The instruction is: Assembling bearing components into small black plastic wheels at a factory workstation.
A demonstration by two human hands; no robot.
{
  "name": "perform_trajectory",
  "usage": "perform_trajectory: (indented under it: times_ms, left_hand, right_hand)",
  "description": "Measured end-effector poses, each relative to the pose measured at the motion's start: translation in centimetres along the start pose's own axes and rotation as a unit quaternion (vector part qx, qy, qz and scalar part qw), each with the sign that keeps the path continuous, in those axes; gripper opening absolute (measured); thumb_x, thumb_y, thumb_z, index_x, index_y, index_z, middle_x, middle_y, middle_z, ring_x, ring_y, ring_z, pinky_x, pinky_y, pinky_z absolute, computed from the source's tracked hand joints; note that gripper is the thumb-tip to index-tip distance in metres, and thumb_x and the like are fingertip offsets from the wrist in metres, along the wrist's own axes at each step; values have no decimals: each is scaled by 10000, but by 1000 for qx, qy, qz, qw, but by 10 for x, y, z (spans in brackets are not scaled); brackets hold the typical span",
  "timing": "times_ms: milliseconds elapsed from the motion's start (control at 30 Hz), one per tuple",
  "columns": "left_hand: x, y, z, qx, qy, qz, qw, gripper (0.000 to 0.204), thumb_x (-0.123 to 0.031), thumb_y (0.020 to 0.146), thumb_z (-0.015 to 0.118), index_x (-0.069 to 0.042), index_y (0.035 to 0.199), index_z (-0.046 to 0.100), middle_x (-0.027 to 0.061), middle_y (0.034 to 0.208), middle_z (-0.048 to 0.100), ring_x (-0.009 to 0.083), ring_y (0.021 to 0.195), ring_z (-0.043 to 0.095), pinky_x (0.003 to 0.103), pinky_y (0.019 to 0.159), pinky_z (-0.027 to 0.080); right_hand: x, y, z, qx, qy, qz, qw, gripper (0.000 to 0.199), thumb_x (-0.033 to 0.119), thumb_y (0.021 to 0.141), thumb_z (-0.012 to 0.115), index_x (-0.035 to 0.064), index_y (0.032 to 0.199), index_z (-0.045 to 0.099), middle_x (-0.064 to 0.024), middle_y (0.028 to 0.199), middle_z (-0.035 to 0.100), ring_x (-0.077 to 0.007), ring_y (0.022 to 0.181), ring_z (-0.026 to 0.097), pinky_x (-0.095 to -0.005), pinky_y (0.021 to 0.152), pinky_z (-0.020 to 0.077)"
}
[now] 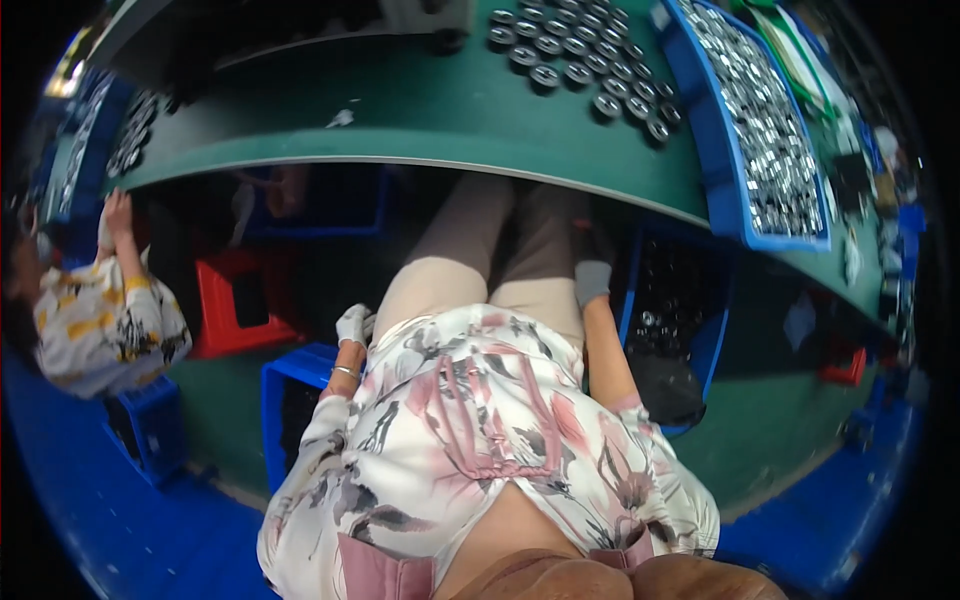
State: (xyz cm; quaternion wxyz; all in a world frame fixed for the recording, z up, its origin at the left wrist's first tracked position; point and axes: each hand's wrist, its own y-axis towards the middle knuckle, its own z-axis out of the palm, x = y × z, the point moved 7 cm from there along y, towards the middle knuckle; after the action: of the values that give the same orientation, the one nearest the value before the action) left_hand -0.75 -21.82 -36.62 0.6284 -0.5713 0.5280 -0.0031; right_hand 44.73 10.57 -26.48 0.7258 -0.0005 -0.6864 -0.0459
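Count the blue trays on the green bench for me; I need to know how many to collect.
2: one blue tray of metal rings at the bench's right end, another blue tray at its far left. More may lie beyond the dark rim.

White floral blouse (470, 430) with pink-grey print, centre frame; beige trousers (490, 250) above; grey-white gloves on left hand (354, 325), right hand (592, 280); thin bracelet (343, 372).

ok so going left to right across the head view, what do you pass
co-worker's hand → red stool → blue crate → left hand → right hand → crate of dark parts → blue tray of metal rings
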Motion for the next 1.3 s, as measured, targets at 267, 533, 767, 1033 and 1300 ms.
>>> perform_trajectory:
  times_ms: [267, 533, 767, 1033, 1300]
  left_hand:
    - [34, 19, 10, 3, 88, 22, 996, 200, -139, 927, 661, -62, 1111, 666, 127, 958, 680, 281, 777, 701, 383, 644, 587]
    - [87, 22, -8, -65, -52, -73, 994, 78, -122, 876, 694, -82, 914, 750, 45, 854, 715, 175, 756, 670, 323, 653, 538]
    - [127, 15, -16, -51, 42, -44, 997, 99, -131, 871, 676, -74, 838, 750, 36, 794, 712, 178, 721, 659, 330, 633, 517]
    - [112, 29, -8, -22, 79, -38, 996, 289, -301, 912, 571, -77, 914, 754, 125, 896, 737, 203, 779, 645, 414, 713, 501]
    - [67, 48, -28, -70, -89, -46, 992, 154, -174, 889, 644, -99, 1011, 701, 89, 915, 688, 248, 716, 689, 359, 568, 548]
  right_hand:
    - [-59, 40, -53, 2, -59, 16, 998, 211, -22, 907, 601, -15, 1091, 704, -114, 1106, 704, -214, 1043, 651, -336, 956, 505]
    - [-5, 40, -5, 32, -207, 14, 978, 205, -4, 896, 629, 10, 1079, 722, -99, 1070, 719, -195, 1047, 652, -333, 942, 506]
    - [-33, 68, -23, 78, -214, -32, 973, 173, 115, 933, 617, 29, 1036, 727, -100, 1042, 723, -219, 1006, 667, -351, 944, 510]
    - [-81, 80, -45, 48, 152, 59, 985, 271, 115, 941, 571, -55, 1124, 677, -207, 1122, 682, -329, 1093, 633, -431, 984, 499]
    - [156, -40, 122, 388, -234, 144, 880, 208, 194, 949, 619, 20, 1023, 706, -52, 933, 688, -126, 892, 631, -290, 784, 506]
